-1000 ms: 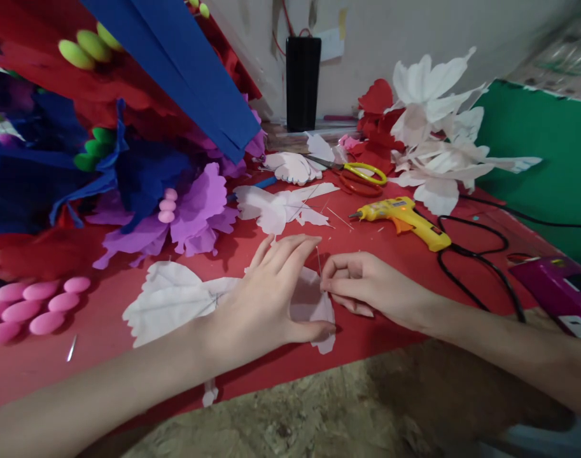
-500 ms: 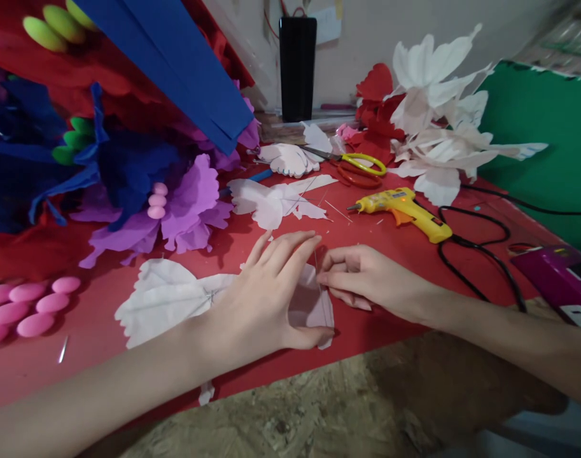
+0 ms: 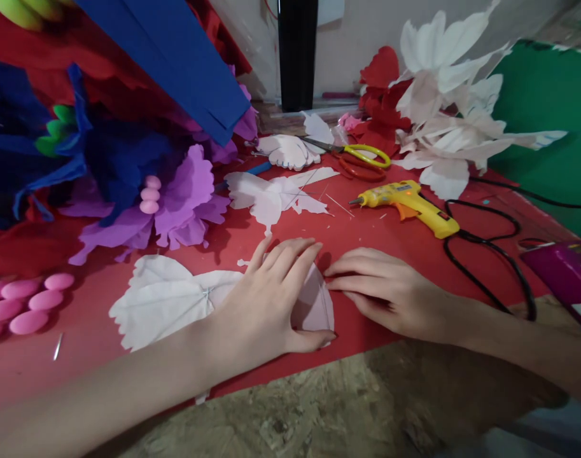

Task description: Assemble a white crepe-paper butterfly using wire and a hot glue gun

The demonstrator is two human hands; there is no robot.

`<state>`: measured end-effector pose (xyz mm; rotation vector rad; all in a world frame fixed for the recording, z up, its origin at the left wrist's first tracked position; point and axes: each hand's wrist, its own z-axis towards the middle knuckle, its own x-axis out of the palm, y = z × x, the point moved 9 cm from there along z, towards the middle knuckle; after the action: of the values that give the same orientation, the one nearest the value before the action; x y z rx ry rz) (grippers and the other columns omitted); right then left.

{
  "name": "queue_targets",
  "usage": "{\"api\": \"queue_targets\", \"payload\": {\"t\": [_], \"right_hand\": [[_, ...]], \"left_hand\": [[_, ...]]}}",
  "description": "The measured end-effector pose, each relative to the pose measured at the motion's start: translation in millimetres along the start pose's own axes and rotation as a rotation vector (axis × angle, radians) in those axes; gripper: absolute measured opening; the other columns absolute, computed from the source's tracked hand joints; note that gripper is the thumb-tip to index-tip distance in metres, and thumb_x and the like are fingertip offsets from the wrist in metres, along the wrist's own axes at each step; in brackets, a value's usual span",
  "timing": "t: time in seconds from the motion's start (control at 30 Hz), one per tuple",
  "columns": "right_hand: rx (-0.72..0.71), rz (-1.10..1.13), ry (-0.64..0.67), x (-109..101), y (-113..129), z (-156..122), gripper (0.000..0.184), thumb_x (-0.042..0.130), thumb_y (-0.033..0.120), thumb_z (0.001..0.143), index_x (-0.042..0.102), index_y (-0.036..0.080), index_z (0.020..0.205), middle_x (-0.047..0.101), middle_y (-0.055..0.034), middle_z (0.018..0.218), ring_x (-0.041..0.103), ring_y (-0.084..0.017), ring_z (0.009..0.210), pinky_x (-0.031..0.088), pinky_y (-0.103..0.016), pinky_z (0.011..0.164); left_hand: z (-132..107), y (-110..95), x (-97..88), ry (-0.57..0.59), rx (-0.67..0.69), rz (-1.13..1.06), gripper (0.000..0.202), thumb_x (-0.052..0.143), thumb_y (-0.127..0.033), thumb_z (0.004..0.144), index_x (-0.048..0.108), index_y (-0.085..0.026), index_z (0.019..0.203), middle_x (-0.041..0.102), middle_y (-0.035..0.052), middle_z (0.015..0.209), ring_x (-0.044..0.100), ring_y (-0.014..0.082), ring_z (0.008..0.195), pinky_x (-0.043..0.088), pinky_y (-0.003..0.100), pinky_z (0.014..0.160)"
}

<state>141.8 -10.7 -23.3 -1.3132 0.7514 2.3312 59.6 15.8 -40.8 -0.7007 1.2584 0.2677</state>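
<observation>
My left hand point(image 3: 271, 299) lies flat with fingers stretched out over a white paper petal point(image 3: 314, 305) on the red sheet point(image 3: 94, 362). Its thumb rests along the petal's lower edge. My right hand point(image 3: 385, 289) lies to the right, its fingers stretched out flat and pressed together, fingertips touching the petal's right edge where a thin wire runs. A second, larger white petal point(image 3: 161, 299) lies joined to it on the left, under my left wrist.
A yellow glue gun point(image 3: 409, 205) with a black cord point(image 3: 490, 261) lies behind my right hand. Yellow-handled scissors point(image 3: 361, 156), white and red paper flowers point(image 3: 443, 127), purple and blue flowers point(image 3: 175, 197), pink beads point(image 3: 23, 302), a purple box point(image 3: 562, 273) and loose wires surround the work spot.
My right hand has gone from a pinch on the thin wire to lying flat against the petal's edge. The wire has come down onto the petal. The camera has tipped slightly downward.
</observation>
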Motion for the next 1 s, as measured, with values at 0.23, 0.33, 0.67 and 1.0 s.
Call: {"api": "queue_targets", "payload": {"t": [0.23, 0.33, 0.67, 1.0], "right_hand": [[-0.047, -0.079, -0.002, 4.3, 3.0, -4.5, 0.026, 0.04, 0.009, 0.088, 0.063, 0.011, 0.098, 0.06, -0.0062, 0.109, 0.049, -0.014, 0.102, 0.046, -0.027, 0.086], [-0.063, -0.102, -0.011, 3.9, 4.4, -5.6, 0.026, 0.04, 0.008, 0.087, 0.063, 0.01, 0.099, 0.06, -0.0053, 0.109, 0.048, -0.015, 0.103, 0.046, -0.028, 0.088], [-0.097, -0.122, 0.033, 3.0, 5.5, -5.8, 0.028, 0.037, 0.012, 0.09, 0.064, 0.012, 0.099, 0.061, -0.0067, 0.108, 0.049, -0.014, 0.102, 0.049, -0.029, 0.084], [-0.114, -0.109, 0.031, 5.1, 7.6, -5.3, 0.029, 0.038, 0.009, 0.089, 0.064, 0.01, 0.1, 0.062, -0.0048, 0.109, 0.048, -0.014, 0.104, 0.047, -0.028, 0.087]], "left_hand": [[-2.9, 3.2, 6.9, 0.064, 0.011, 0.001, 0.086, 0.07, -0.056, 0.067, 0.044, -0.003, 0.129, 0.046, 0.0237, 0.137, 0.042, 0.0346, 0.128, 0.022, 0.059, 0.112], [-4.1, 4.6, 8.0, 0.085, 0.016, -0.002, 0.086, 0.068, -0.059, 0.068, 0.044, -0.004, 0.13, 0.046, 0.0237, 0.138, 0.041, 0.0332, 0.13, 0.021, 0.058, 0.112], [-3.0, 7.5, 6.5, 0.093, 0.025, -0.009, 0.089, 0.068, -0.06, 0.067, 0.042, -0.006, 0.132, 0.047, 0.0215, 0.138, 0.04, 0.0322, 0.131, 0.018, 0.056, 0.114], [-6.2, 3.6, 1.9, 0.043, 0.03, 0.057, 0.087, 0.064, -0.061, 0.07, 0.046, 0.0, 0.129, 0.05, 0.0235, 0.134, 0.042, 0.0366, 0.128, 0.02, 0.058, 0.113]]}}
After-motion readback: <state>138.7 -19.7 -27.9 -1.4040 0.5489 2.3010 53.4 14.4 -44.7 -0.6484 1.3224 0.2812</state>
